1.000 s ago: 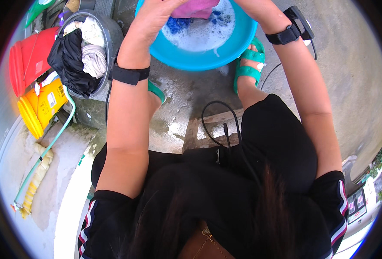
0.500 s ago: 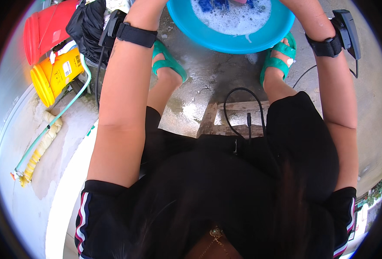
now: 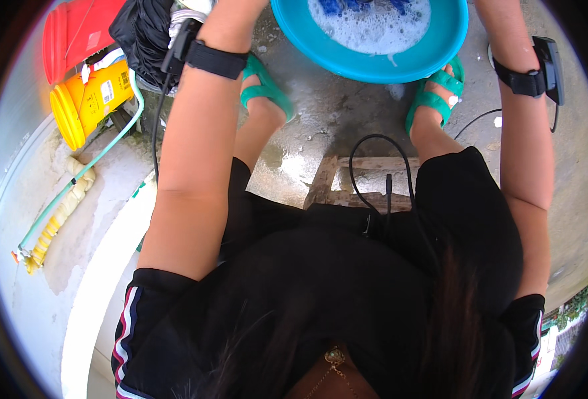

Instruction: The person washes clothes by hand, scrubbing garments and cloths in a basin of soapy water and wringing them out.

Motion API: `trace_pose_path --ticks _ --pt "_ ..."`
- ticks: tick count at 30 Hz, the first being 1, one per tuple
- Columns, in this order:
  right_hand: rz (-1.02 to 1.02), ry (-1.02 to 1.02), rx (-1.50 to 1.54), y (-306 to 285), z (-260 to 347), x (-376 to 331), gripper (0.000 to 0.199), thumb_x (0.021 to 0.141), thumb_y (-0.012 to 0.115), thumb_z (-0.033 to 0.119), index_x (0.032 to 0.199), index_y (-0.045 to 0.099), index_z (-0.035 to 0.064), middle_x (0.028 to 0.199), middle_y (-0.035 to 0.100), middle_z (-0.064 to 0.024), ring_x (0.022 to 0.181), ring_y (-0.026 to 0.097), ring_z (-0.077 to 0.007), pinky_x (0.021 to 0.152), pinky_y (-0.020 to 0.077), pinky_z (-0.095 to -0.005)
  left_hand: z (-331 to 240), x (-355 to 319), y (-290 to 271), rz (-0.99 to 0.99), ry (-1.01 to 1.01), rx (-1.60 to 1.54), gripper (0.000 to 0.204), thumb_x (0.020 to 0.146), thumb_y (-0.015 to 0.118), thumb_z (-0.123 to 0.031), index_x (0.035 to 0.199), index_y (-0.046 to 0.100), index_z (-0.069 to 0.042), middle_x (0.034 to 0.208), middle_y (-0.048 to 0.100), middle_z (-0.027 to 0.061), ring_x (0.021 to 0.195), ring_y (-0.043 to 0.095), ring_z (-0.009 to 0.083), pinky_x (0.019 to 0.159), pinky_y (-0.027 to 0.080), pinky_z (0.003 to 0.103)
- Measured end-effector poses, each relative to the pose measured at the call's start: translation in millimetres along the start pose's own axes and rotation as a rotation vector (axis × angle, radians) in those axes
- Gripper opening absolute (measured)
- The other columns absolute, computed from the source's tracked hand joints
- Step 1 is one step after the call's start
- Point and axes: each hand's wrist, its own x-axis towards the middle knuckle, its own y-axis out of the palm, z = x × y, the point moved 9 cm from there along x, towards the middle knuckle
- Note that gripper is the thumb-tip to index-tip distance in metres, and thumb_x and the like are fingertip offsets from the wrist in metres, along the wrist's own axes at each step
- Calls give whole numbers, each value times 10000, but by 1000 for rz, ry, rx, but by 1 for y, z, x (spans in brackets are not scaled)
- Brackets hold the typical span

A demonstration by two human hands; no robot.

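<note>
Between my feet, at the top edge, stands a turquoise basin (image 3: 367, 66) of foamy water (image 3: 390, 40). Dark blue cloth (image 3: 332, 6) lies in the suds, cut off by the picture's edge. Both my forearms reach forward, one on each side of the basin, and leave the view at the top. Neither my left hand nor my right hand shows, so what they hold or touch is hidden. Each forearm wears a black strap with a device on it, the left strap (image 3: 217, 60) and the right strap (image 3: 520, 81).
At the far left lie a red bucket (image 3: 74, 40) and a yellow bucket (image 3: 94, 100), beside black fabric (image 3: 138, 43). A pale green hose (image 3: 108, 147) runs down past them. A wooden stool (image 3: 320, 183) is under me on wet concrete. A black cable (image 3: 352, 166) loops over my lap.
The basin and buckets sit slightly further right in view. My right forearm has swung outward, away from the basin. A pink shape at the basin's top edge is no longer visible.
</note>
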Motion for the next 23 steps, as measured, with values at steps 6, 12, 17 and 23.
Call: trace_pose_path --ticks 6,12,17,23 --pt "348 147 -458 41 -166 -46 245 840 658 255 951 567 57 792 635 -86 730 614 -246 669 486 -354 104 -81 102 264 -187 50 388 783 545 -79 1162 626 -85 1088 631 200 1017 602 352 897 473 398" --pt "364 172 -1010 73 -203 -82 781 711 771 337 1337 372 95 1248 460 -224 1049 526 -402 856 493 -480 170 -155 159 92 -984 -506 547 839 595 -223 1337 448 -49 1238 542 141 1123 534 271 912 456 399" --pt "510 186 -907 95 -222 -105 436 768 626 243 1162 550 71 1099 522 -198 998 540 -388 823 489 -481 113 -159 194 369 -1194 -1012 587 891 586 -324 1346 352 -37 1362 308 157 1243 365 391 919 450 528" --pt "444 18 -230 120 -79 -104 362 755 589 255 1068 628 77 1190 518 -238 1161 482 -391 923 446 -436 102 -111 208 520 -836 -1692 702 842 590 -517 1405 324 -192 1433 264 109 1277 306 320 948 361 657"
